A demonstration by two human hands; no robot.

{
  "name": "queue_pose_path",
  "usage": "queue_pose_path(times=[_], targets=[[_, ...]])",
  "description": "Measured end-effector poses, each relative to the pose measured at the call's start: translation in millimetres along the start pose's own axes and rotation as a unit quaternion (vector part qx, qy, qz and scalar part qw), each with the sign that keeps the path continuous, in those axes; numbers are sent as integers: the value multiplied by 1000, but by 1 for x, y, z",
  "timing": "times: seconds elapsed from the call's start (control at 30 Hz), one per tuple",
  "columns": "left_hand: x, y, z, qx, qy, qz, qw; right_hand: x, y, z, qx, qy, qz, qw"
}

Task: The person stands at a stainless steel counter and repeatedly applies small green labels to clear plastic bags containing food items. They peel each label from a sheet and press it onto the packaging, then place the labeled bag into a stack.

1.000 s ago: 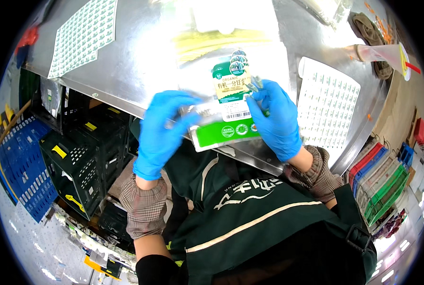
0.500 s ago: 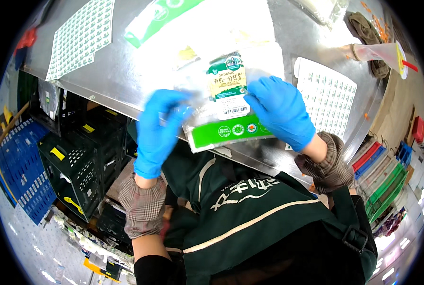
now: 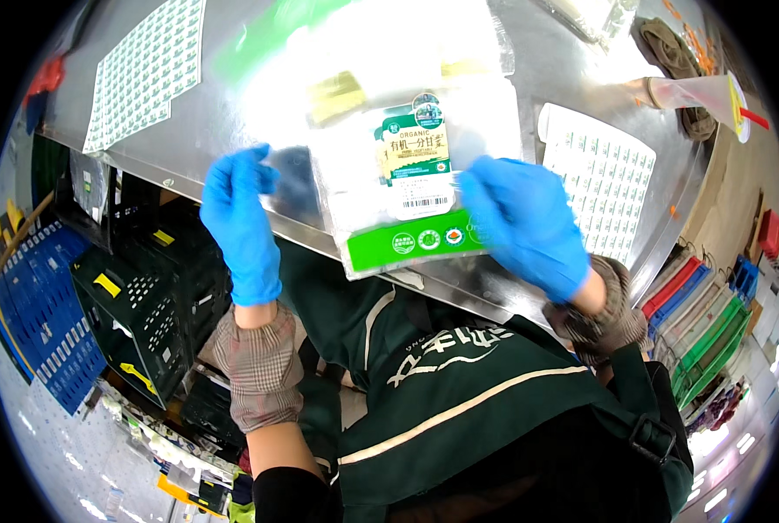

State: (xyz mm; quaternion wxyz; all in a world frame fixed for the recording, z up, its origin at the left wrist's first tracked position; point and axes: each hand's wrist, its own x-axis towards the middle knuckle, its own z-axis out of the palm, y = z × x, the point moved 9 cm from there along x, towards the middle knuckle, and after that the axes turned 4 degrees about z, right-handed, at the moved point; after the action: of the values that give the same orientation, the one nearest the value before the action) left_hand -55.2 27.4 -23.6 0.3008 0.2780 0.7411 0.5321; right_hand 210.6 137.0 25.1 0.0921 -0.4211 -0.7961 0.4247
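Note:
A clear plastic packaging bag [image 3: 485, 113] with a green printed band along its near edge lies on the steel table in front of me. A green and cream label [image 3: 417, 146] with a white barcode part is on the bag. My left hand [image 3: 243, 218], in a blue glove, is raised left of the bag and apart from it. Its fingers are curled together; whatever they may hold is hidden. At the bag's right side is my right hand [image 3: 529, 228], also in a blue glove, its fingers curled and smeared by motion. Whether it grips anything does not show.
Sticker sheets lie at the left [image 3: 149, 74] and right [image 3: 600, 170]. More bags with a green band [image 3: 272, 39] lie farther back. A lidded plastic cup [image 3: 699, 96] with a red straw stands by a brown cloth [image 3: 668, 52]. Black crates [image 3: 132, 301] stand below the table's left edge.
My left hand has moved left, away from the bag. My right hand has shifted slightly right and down, off the label's edge. The bag has shifted slightly left.

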Motion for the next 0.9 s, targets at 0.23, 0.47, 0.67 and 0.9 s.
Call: queue_pose_path(times=[0.23, 0.47, 0.67, 0.9], targets=[[-27, 21, 76, 221, -296, 238, 898, 10, 32, 19, -174, 25, -21, 984], [17, 14, 39, 24, -129, -40, 991, -11, 88, -124, -232, 135, -51, 962], [11, 95, 115, -18, -20, 163, 986, -23, 147, -130, -188, 95, -62, 976], [-79, 102, 294, -133, -366, -1, 921, -37, 106, -190, -68, 24, -61, 996]])
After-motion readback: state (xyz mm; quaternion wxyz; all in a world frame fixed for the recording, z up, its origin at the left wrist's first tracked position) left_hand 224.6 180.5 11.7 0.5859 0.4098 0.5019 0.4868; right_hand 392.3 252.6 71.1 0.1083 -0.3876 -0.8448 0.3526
